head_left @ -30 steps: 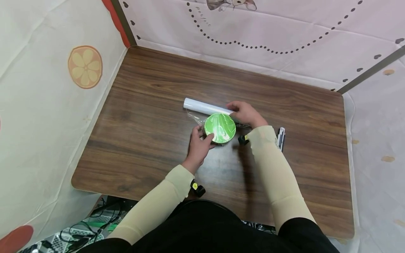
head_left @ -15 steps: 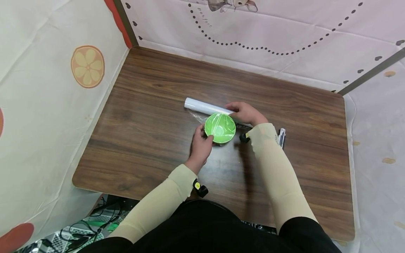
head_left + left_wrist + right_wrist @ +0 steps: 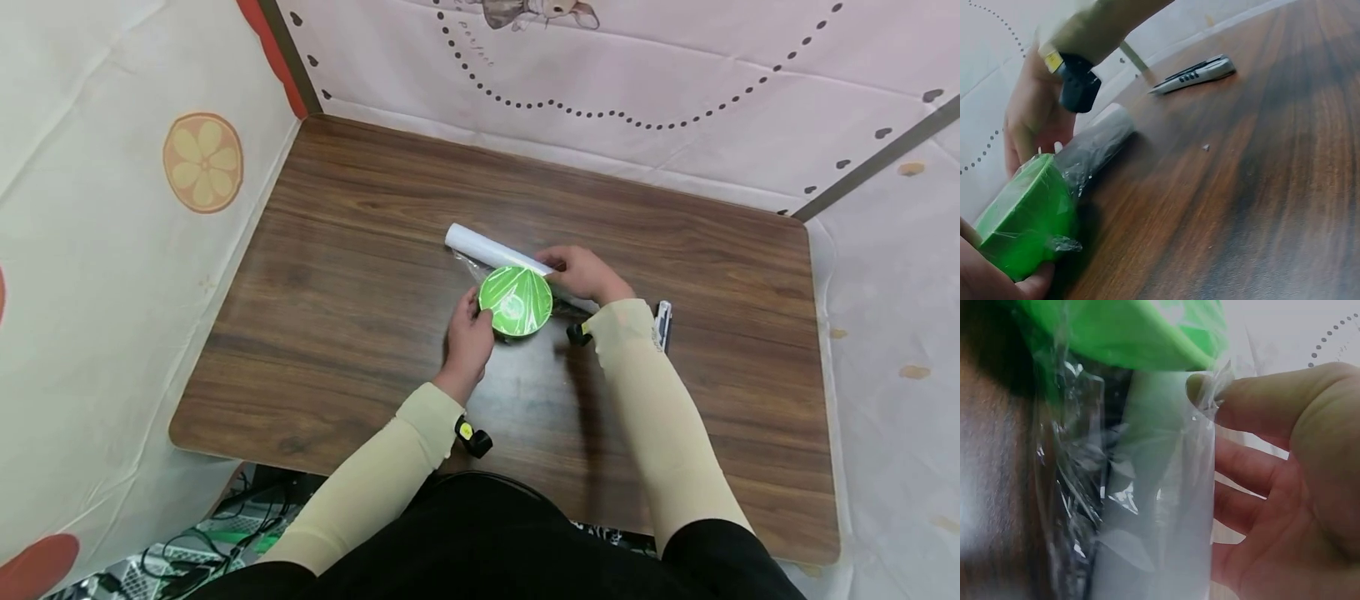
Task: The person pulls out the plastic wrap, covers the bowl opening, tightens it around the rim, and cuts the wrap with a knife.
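while left hand grips bowl, right hand pinches film.

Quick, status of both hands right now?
Left hand: closed, holding the green bowl at its side.
Right hand: closed around the white roll, thumb against the clear film.

Head view: taken from above, facing forward and down; most of table covered. Left wrist view: set low, tilted, aimed across table toward cutter. Right wrist view: roll seen very close, seemingly lengthwise, though blurred. Part of bowl shared by all three.
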A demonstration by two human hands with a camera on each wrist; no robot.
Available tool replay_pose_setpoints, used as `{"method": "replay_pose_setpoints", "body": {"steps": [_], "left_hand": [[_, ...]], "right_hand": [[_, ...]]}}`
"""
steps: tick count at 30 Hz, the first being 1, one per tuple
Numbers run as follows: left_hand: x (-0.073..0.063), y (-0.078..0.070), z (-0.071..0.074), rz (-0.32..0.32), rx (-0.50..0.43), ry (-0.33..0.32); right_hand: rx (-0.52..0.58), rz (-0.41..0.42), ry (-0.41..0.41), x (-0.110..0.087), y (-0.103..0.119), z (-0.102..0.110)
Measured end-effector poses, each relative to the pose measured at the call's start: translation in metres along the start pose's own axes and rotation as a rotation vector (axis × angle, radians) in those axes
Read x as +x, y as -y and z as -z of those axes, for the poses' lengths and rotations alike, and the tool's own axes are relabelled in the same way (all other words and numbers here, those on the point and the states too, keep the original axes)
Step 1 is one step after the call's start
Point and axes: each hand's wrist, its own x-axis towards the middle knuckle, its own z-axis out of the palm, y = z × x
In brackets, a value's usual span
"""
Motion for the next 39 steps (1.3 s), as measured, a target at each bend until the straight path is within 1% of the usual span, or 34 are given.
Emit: {"method": "replay_pose_setpoints", "body": {"steps": [4,10,12,17,19,21,27,31,34,39], "left_hand": [[0.007,-0.001,0.002,-0.004,0.007,-0.02],[0.013,-0.003,0.001,-0.03,0.049,-0.036],[0.015,-0.004,0.001,-0.049,0.1,-0.05],[0.018,-0.006,0.0,-0.083,0.299,-0.108],[0.019,-0.005,0.0,-0.101,0.345,-0.118],[0.021,-0.003,0.0,-0.122,0.369,-0.119],[0.027,0.001,-0.003,-0.157,0.41,-0.13],[0.033,0.0,-0.003,-0.201,0.406,-0.13],[0.037,-0.004,-0.001,-0.226,0.395,-0.134],[0.046,-0.008,0.004,-0.229,0.425,-0.125]], "right_hand": [[-0.035,-0.015,-0.032,-0.005,-0.002,-0.002],[-0.025,-0.057,-0.128,-0.014,-0.008,-0.007],[-0.027,-0.06,-0.146,-0.017,-0.01,-0.009],[-0.018,-0.072,-0.167,-0.025,-0.011,-0.015],[-0.022,-0.071,-0.174,-0.028,-0.012,-0.017],[-0.025,-0.068,-0.182,-0.031,-0.014,-0.02],[-0.032,-0.083,-0.241,-0.042,-0.02,-0.027],[-0.019,-0.103,-0.268,-0.049,-0.018,-0.035],[-0.035,-0.086,-0.276,-0.051,-0.017,-0.042],[-0.082,-0.044,-0.254,-0.055,-0.015,-0.051]]}}
